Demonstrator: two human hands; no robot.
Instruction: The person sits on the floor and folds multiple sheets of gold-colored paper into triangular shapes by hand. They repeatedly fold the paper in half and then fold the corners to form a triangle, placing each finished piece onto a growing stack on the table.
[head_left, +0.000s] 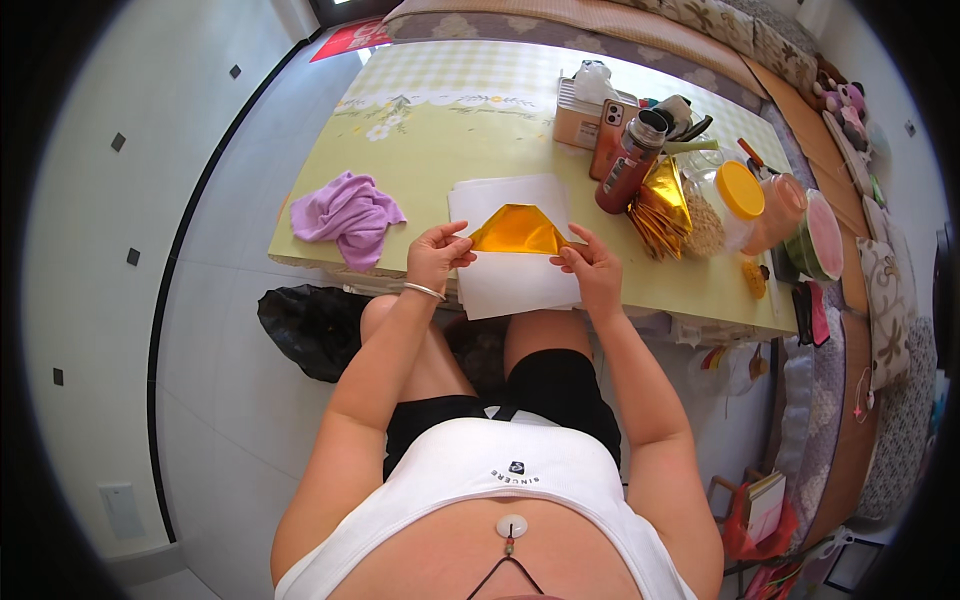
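Note:
Between my hands is a sheet of shiny gold foil paper [518,230], folded into a flat shape with slanted sides and a straight lower edge. My left hand [438,257] pinches its left corner, and a bangle circles that wrist. At the opposite corner, the fingers of my right hand [592,264] are closed on the foil. Under it lies a stack of white paper sheets [507,284], reaching to the table's front edge.
A lilac cloth [348,217] lies crumpled on the table [440,150] at left. To the right stand a dark red flask [632,165], a phone [610,135], more folded gold foil [662,205] and a yellow-lidded jar [738,192]. A black bag [305,330] sits below the table.

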